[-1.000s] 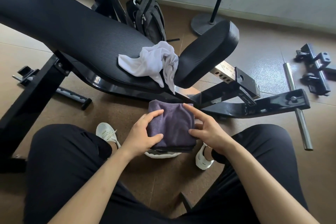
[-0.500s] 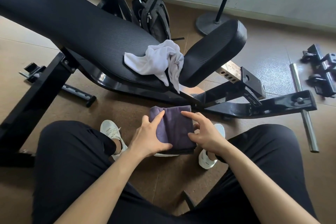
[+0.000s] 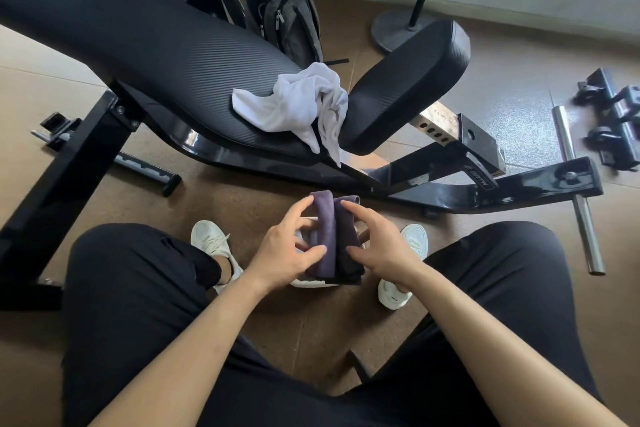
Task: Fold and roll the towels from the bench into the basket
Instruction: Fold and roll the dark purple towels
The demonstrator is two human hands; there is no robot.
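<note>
Purple towel (image 3: 329,236) is being held low between the person's knees, doubled lengthwise into two side-by-side ridges. Left hand (image 3: 287,253) is gripping the left ridge, thumb and fingers curling round it; right hand (image 3: 381,250) is pinching the right ridge the same way. Directly beneath, a white basket (image 3: 311,283) is showing only a strip of its near rim. Beyond the hands, a white towel (image 3: 298,104) is lying crumpled on the black bench (image 3: 156,45), one corner hanging over the near edge. A grey backpack (image 3: 287,17) is leaning behind the bench, far side. A steel bar (image 3: 575,191) is lying on the floor to the right.
</note>
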